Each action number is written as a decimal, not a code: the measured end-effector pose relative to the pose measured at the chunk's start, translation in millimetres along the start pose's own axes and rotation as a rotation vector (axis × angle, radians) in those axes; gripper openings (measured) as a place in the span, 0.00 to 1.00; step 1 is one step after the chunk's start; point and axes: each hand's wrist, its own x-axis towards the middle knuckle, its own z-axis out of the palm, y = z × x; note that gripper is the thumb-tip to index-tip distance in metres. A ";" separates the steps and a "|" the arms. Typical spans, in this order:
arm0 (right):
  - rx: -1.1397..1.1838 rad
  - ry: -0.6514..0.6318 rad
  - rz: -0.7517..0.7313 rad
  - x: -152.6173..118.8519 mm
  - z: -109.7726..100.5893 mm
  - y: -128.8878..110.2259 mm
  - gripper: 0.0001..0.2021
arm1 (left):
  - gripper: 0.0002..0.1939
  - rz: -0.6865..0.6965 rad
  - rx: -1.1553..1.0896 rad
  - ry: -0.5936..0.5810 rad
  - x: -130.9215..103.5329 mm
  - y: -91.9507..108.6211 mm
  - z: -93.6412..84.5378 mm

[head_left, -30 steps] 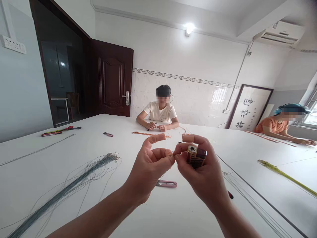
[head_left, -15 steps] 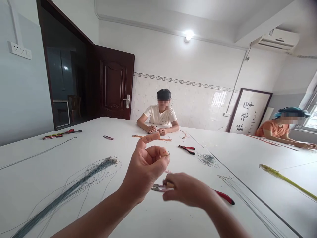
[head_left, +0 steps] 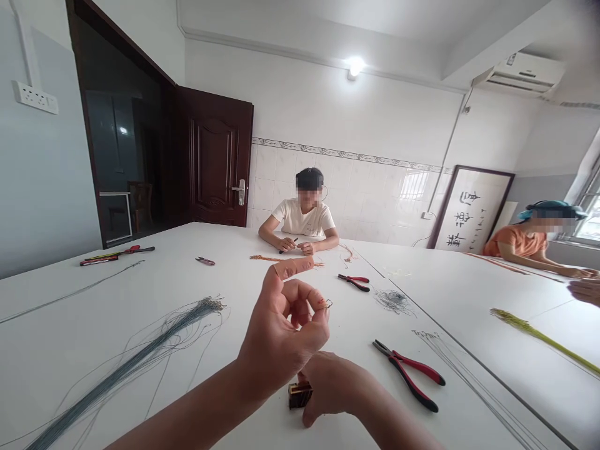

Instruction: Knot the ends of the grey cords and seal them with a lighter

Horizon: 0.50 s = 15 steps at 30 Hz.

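My left hand point(head_left: 285, 325) is raised over the table, its thumb and index finger pinched on a small fish hook point(head_left: 329, 304) whose curved end sticks out past the fingertips. Just below and nearer to me, my right hand point(head_left: 332, 387) has its fingers closed around a small dark box-shaped object point(head_left: 300, 395) with gold edges; its exact kind I cannot make out. To the right of that hand lie red-and-black pliers point(head_left: 407, 375) with their handles spread.
Bundled grey lines with hooks point(head_left: 154, 350) lie left, loose hooked lines point(head_left: 450, 359) right. Tangled wire point(head_left: 392, 301), a second pair of pliers point(head_left: 355, 282), small snips point(head_left: 205, 260) and a yellow-green bundle point(head_left: 525, 328) lie around. A person point(head_left: 304, 215) sits opposite; another point(head_left: 525, 244) sits right.
The pliers at my right hand now lie on the table to its right. My right hand has moved down towards me onto the dark box-shaped object. My left hand has shifted slightly right with the hook.
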 end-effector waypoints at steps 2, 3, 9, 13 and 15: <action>0.034 0.028 -0.003 -0.1 0.9 -0.2 0.15 | 0.22 0.000 0.010 -0.017 -0.4 -1.4 0.0; 0.056 0.045 -0.008 -0.5 0.0 0.2 0.15 | 0.22 -0.003 0.009 -0.021 -0.5 -1.9 0.1; 0.290 0.360 -0.118 -20.3 -33.5 2.2 0.03 | 0.22 -0.002 0.011 -0.002 0.5 -3.1 1.6; 0.792 0.655 -0.438 -47.1 -54.7 -4.4 0.09 | 0.23 -0.023 0.014 0.001 1.9 -6.3 2.7; 0.986 0.716 -0.552 -56.0 -57.0 -8.2 0.11 | 0.24 -0.028 0.027 0.012 2.2 -7.6 3.1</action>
